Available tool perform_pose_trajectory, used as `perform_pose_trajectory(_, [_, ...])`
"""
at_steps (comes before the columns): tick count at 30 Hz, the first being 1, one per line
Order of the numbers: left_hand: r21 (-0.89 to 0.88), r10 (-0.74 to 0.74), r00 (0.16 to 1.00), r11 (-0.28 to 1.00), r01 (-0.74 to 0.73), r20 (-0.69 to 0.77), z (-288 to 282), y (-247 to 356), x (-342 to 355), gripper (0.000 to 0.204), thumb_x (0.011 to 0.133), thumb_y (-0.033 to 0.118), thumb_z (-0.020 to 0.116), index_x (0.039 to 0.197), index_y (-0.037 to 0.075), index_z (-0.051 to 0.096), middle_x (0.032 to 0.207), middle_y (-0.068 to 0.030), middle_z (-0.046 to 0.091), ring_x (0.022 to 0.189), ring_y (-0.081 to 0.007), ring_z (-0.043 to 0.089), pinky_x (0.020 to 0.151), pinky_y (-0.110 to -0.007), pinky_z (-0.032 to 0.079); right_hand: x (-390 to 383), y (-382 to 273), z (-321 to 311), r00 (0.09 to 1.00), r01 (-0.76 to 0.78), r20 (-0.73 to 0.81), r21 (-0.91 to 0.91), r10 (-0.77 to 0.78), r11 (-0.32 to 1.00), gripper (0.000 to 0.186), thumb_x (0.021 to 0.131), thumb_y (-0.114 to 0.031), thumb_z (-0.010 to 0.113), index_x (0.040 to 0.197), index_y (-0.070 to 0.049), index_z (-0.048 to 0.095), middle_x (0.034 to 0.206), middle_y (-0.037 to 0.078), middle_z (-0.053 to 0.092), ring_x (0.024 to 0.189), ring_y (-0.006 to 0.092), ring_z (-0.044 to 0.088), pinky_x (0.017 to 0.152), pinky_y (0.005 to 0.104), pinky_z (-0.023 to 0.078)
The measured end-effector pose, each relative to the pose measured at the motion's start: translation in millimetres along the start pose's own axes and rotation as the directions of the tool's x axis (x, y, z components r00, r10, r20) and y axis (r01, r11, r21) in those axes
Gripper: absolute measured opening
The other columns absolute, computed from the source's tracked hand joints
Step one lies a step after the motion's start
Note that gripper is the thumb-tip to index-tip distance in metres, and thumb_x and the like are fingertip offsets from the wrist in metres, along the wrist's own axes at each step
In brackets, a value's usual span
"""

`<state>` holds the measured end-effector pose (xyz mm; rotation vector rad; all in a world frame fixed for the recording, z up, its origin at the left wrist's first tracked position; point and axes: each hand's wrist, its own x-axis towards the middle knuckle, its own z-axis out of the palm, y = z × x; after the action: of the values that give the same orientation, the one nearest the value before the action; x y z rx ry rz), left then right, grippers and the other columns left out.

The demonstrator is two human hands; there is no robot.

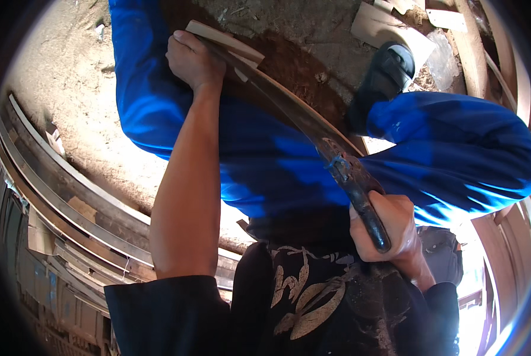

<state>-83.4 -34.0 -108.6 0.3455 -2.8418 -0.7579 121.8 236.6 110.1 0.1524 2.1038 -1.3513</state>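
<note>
Work is under way across a seated wearer's blue trousers (pixel 265 166); from my remote post I have both hands on a long dark tool (pixel 292 113), which slants over the lap from the upper left toward the lower right; I judge the job to be in midcourse, with the tool in hand and a pale wood piece (pixel 230 43) set against its far end; no finished cut or fresh shavings can be made out there, so how much is left I cannot tell.

The tool lies between my two hands; my right hand (pixel 390 225) has its fingers wrapped fully around the black handle (pixel 366 207), the rounded butt showing just past the grip; my left hand (pixel 197 64) is curled tight at the opposite end, with no gap showing between thumb and fingers; the tool runs in under its knuckles, and the wood piece sits just beyond, on the side away from the wearer; whether those fingers pinch the wood too is hidden from me.

A dark sandal (pixel 387 74) rests near an offcut (pixel 390 26) on the earthen floor (pixel 63 65); long boards (pixel 75 178) line the left side.
</note>
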Motion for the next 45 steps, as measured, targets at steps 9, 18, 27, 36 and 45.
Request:
perform_pose_trajectory(9, [0.035, -0.026, 0.999, 0.999, 0.025, 0.024, 2, 7, -2, 0.045, 0.103, 0.031, 0.033, 0.082, -0.001, 0.056, 0.081, -0.0257, 0.061, 0.079, -0.0486, 0.054, 0.073, -0.057, 0.041, -8, 9, 9, 0.963, 0.070, -0.229, -0.292, -0.141, 0.954, 0.018, 0.078, -0.009, 0.073, 0.093, 0.000, 0.069, 0.076, 0.005, 0.066, 0.064, 0.0204, 0.065, 0.060, 0.0298, 0.048])
perform_pose_trajectory(18, [0.002, -0.020, 0.997, 1.000, 0.020, 0.072, 4, 10, -2, 0.046, 0.103, 0.032, 0.032, 0.082, -0.001, 0.056, 0.081, -0.0259, 0.061, 0.081, -0.0486, 0.053, 0.076, -0.057, 0.041, 17, -9, -3, 0.994, 0.029, -0.099, -0.065, -0.035, 0.997, 0.014, 0.074, 0.003, 0.071, 0.086, -0.003, 0.069, 0.068, 0.009, 0.065, 0.058, 0.0231, 0.065, 0.053, 0.0324, 0.049])
perform_pose_trajectory(27, [0.034, -0.067, 0.998, 0.997, 0.067, -0.013, 4, 5, 0, 0.053, 0.102, 0.038, 0.028, 0.085, -0.003, 0.058, 0.084, -0.0243, 0.065, 0.083, -0.0464, 0.060, 0.077, -0.055, 0.043, 1, -9, 8, 0.990, -0.074, -0.114, 0.067, 0.081, 0.995, 0.011, 0.074, -0.004, 0.065, 0.070, -0.005, 0.055, 0.054, 0.011, 0.048, 0.046, 0.0334, 0.051, 0.047, 0.0418, 0.038])
perform_pose_trajectory(36, [0.066, -0.047, 0.998, 0.997, 0.044, 0.049, -3, 7, -3, 0.055, 0.102, 0.039, 0.028, 0.087, -0.004, 0.059, 0.085, -0.0250, 0.066, 0.082, -0.0467, 0.061, 0.077, -0.055, 0.044, -3, -14, -14, 0.994, 0.005, -0.105, -0.029, -0.008, 1.000, 0.007, 0.073, -0.002, 0.066, 0.078, -0.002, 0.061, 0.061, 0.012, 0.058, 0.045, 0.0293, 0.055, 0.045, 0.0368, 0.042])
perform_pose_trajectory(45, [0.049, -0.022, 0.998, 0.999, 0.019, 0.051, -2, 10, -4, 0.058, 0.102, 0.042, 0.027, 0.088, -0.004, 0.059, 0.087, -0.0277, 0.066, 0.084, -0.0489, 0.061, 0.077, -0.057, 0.044, 8, -26, -8, 0.990, 0.083, -0.098, -0.160, -0.099, 0.984, 0.024, 0.074, -0.004, 0.069, 0.097, 0.002, 0.062, 0.061, 0.013, 0.058, 0.048, 0.0266, 0.059, 0.045, 0.0350, 0.044])
